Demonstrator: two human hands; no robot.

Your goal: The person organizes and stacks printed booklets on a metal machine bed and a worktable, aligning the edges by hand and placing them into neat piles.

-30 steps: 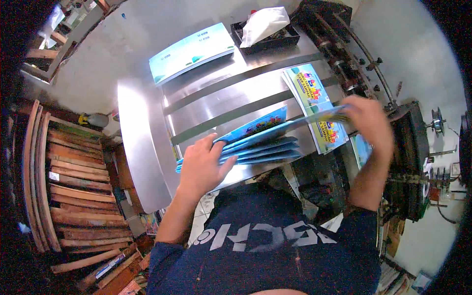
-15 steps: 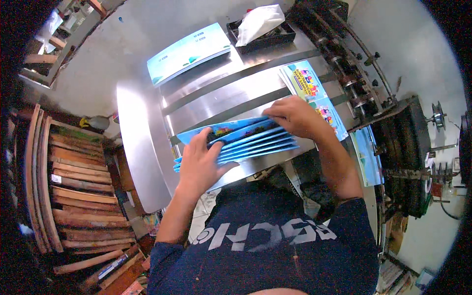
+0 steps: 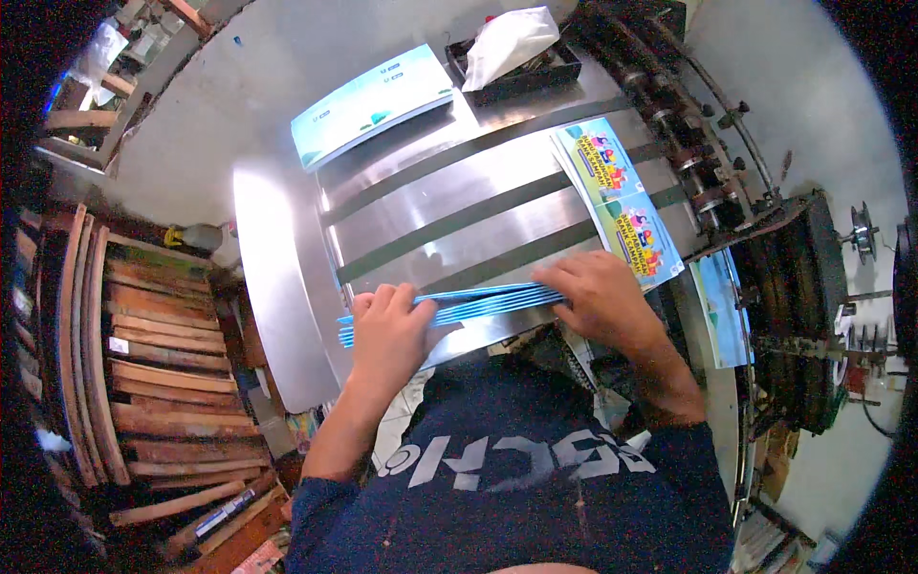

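Together, both hands grip the sheets (image 3: 492,302), a blue folded bundle seen edge-on at the near edge of the counter (image 3: 435,234); whether it rests on the metal cannot be told. The left hand (image 3: 390,330) has its fingers clasped round the bundle's left end, while the right hand (image 3: 602,298) pinches the other end. Printed booklets (image 3: 620,206) lie on the counter's right side, a pale stack (image 3: 368,107) at its far left, and a black box (image 3: 526,81) with a white cloth (image 3: 510,46) at its far edge. Wooden slats (image 3: 172,368) stand left of the counter, a dark machine (image 3: 703,187) right.
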